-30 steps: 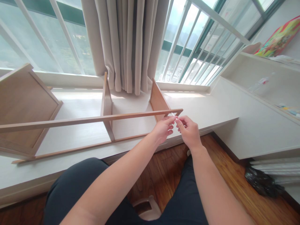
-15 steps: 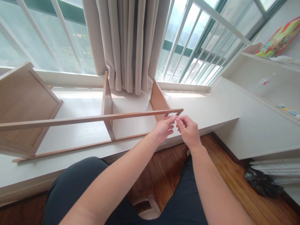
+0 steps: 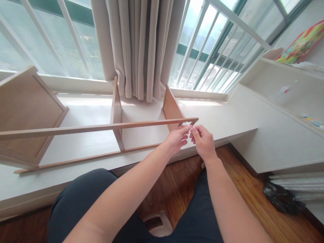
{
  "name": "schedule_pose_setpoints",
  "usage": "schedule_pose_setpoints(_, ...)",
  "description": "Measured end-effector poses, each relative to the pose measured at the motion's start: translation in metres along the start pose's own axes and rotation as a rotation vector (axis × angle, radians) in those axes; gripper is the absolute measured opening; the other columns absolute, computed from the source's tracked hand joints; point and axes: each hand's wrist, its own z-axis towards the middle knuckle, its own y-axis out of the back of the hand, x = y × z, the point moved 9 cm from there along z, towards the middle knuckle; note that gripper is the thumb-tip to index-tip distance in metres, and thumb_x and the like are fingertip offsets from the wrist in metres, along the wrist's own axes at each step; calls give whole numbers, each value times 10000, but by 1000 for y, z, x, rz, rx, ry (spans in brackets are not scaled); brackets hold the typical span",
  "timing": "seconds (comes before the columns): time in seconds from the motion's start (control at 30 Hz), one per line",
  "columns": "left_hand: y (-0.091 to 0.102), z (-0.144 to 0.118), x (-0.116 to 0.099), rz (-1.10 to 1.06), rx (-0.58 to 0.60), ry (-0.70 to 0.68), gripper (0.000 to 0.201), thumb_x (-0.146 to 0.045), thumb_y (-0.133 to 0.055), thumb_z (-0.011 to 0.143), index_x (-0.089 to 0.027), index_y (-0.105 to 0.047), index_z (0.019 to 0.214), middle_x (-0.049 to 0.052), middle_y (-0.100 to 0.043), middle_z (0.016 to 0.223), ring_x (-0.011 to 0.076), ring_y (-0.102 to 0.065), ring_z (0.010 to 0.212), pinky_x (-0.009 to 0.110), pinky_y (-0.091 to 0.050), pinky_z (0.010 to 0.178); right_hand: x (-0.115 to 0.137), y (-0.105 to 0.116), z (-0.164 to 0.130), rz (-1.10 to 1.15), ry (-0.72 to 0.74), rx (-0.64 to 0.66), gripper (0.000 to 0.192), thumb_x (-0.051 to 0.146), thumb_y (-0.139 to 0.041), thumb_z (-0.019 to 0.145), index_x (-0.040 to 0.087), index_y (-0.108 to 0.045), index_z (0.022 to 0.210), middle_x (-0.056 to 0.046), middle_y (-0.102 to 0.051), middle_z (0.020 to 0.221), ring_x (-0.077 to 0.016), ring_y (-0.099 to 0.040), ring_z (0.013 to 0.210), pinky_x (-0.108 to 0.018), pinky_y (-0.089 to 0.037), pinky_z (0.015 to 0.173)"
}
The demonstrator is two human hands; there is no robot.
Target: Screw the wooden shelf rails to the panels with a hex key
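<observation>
No readable text, labels, brands, numbers or signs anywhere in view. Colourful printed item [image 3: 301, 44] at upper right, on top of the white shelf unit [image 3: 278, 101]: pattern only, no legible lettering. Small bottle-like object [image 3: 279, 92] inside the shelf shows a red-and-white patch, too small and blurred to read. Wooden frame [image 3: 101, 128] on the bench [image 3: 222, 118]: bare wood, no markings.

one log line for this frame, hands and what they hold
left hand: pinching small pin | right hand: pinching same pin | location: right end of wooden shelf frame
</observation>
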Motion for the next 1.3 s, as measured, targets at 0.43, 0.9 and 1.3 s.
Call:
schedule_pose_setpoints(0.43, -1, 0, 0, 3, 18, -4, 444, -491, -929, 657, -183, -692, 874, -14, -500, 734, 87, -400, 606, 242, -215, 539, -3, -1, 0, 22, -14, -2, 404, 603, -557, 1007, 224, -662, 911, -3, -671, 735, -157, -610, 598, -285, -505, 571)
schedule_pose_setpoints(0.9, -2, 0, 1, 4, 26, -2, 446, -480, -922, 649, -179, -693, 886, -16, -486, 718, 99, -441, 616, 236, -223, 531, -3, -2, -1, 31, -22, 1, 403, 595, -557, 1012, 220, -661, 909, 8, -653, 712, -151, -601, 590, -285, -496, 577)
schedule_pose_setpoints(1.3, 2, 2, 3, -15, -8, 7, 400, -428, -933, 664, -175, -709, 877, -10, -522, 745, 80, -409, 594, 244, -220, 531, -4, -3, -3, 36, -21, 2, 405, 595, -523, 1028, 231, -636, 888, 10, -642, 698, -151, -591, 577, -287, -485, 574)
